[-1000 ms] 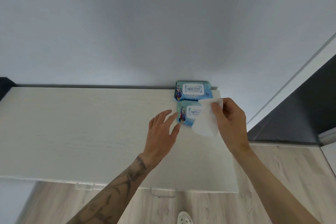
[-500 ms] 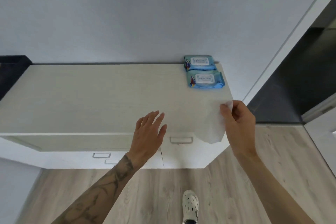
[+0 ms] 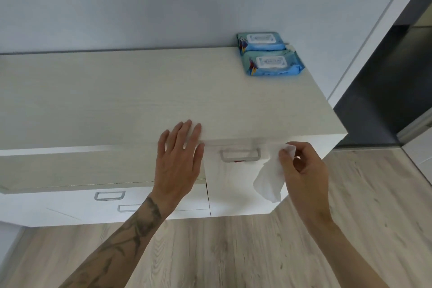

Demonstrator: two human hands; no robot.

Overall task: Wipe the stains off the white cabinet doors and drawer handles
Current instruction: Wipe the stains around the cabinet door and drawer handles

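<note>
A white cabinet [image 3: 131, 100] stands against the wall. My right hand [image 3: 304, 170] pinches a white wet wipe [image 3: 268, 180] that hangs in front of the right cabinet door [image 3: 233, 189], just right of a silver handle [image 3: 240, 155] with a small red stain on its lower edge. My left hand [image 3: 180, 161] hovers flat with fingers apart over the cabinet's front edge, left of that handle. Two lower drawer handles [image 3: 109, 195] show on the left drawer fronts.
Two blue packs of wet wipes [image 3: 268, 59] lie at the back right corner of the cabinet top. A dark doorway [image 3: 383, 91] opens to the right. Light wood floor [image 3: 233, 252] lies in front of the cabinet.
My right hand has carried the wipe from the packs down past the front edge to the right door. My left hand has drawn back to the front edge. The view has tilted down.
</note>
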